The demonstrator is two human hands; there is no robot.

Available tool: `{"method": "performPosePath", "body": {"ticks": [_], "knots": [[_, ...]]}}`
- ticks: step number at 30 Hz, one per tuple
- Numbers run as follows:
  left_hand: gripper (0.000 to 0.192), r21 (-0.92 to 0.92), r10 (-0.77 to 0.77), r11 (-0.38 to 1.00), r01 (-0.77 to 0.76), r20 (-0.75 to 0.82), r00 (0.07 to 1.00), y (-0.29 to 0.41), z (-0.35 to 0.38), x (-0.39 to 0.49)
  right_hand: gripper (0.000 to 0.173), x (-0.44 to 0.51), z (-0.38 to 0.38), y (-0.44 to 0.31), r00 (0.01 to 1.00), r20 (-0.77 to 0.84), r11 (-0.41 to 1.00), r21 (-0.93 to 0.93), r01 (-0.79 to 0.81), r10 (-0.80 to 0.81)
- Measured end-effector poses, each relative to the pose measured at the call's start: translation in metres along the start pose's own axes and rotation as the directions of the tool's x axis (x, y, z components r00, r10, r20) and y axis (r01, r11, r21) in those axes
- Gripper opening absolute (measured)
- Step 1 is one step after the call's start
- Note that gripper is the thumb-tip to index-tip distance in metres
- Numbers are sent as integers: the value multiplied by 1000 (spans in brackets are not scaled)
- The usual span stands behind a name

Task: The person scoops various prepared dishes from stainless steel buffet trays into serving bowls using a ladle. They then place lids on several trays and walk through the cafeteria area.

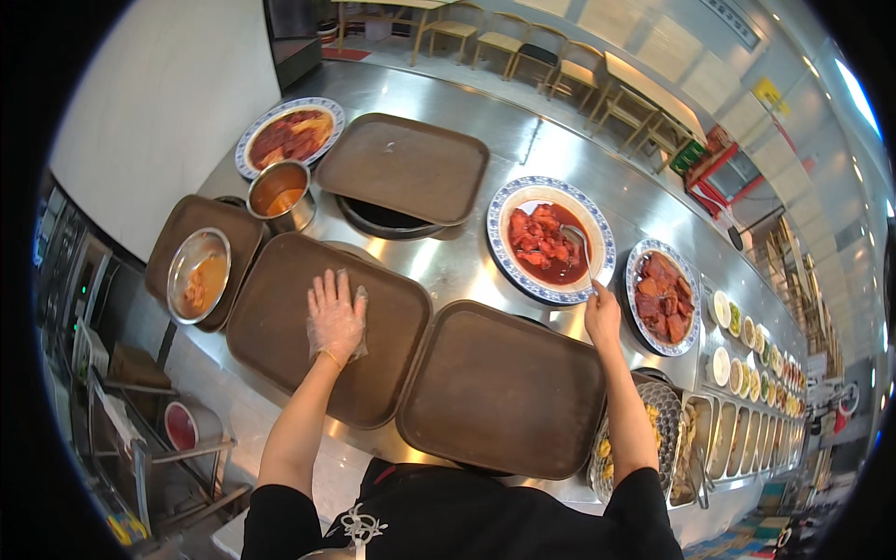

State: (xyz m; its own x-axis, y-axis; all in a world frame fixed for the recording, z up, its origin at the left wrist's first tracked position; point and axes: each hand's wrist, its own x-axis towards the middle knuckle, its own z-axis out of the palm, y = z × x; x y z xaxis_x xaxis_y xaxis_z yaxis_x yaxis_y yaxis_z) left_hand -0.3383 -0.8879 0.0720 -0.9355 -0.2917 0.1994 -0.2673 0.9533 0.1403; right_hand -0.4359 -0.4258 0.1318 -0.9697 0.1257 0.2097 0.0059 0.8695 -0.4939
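Note:
My left hand (337, 315), in a clear plastic glove, rests with fingers spread on a brown serving tray (280, 350). My bare right hand (602, 313) is closed on the handle of a metal spoon (579, 241). The spoon's bowl end lies in a blue-and-white rimmed dish (504, 259) holding red meat pieces in dark red sauce. To the right stands a similar dish (632, 315) with larger red-brown meat chunks. Another brown tray (500, 392) lies between my forearms.
Far left are a steel bowl (175, 262) on a tray, a steel pot (308, 206) with orange liquid and a patterned plate (241, 150) of meat. A brown tray (406, 164) lies behind. At right stand a perforated basket (668, 402), metal food pans (721, 448) and small bowls (719, 366).

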Motion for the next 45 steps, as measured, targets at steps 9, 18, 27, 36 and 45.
{"method": "performPosePath", "body": {"ticks": [9, 18, 27, 36, 45], "knots": [[60, 22, -18, 1000, 17, 72, 997, 1, -4, 1, 35, 58, 11, 7, 986, -10, 983, -78, -165, 165], [59, 41, 0, 999, -2, 52, 999, -1, -3, 0, 36, 38, 15, 9, 984, 102, 989, 7, -145, 144], [58, 43, 4, 999, -5, 26, 1000, -2, 1, 1, 34, 9, -5, 17, 976, 138, 980, 82, -183, 171], [58, 27, -1, 1000, 0, 28, 1000, -2, 0, 1, 33, -7, -25, 3, 976, 104, 973, 110, -205, 193], [58, 18, 7, 1000, -7, 15, 1000, -1, 0, 1, 32, -24, -38, 0, 980, 36, 962, 187, -197, 194]]}}
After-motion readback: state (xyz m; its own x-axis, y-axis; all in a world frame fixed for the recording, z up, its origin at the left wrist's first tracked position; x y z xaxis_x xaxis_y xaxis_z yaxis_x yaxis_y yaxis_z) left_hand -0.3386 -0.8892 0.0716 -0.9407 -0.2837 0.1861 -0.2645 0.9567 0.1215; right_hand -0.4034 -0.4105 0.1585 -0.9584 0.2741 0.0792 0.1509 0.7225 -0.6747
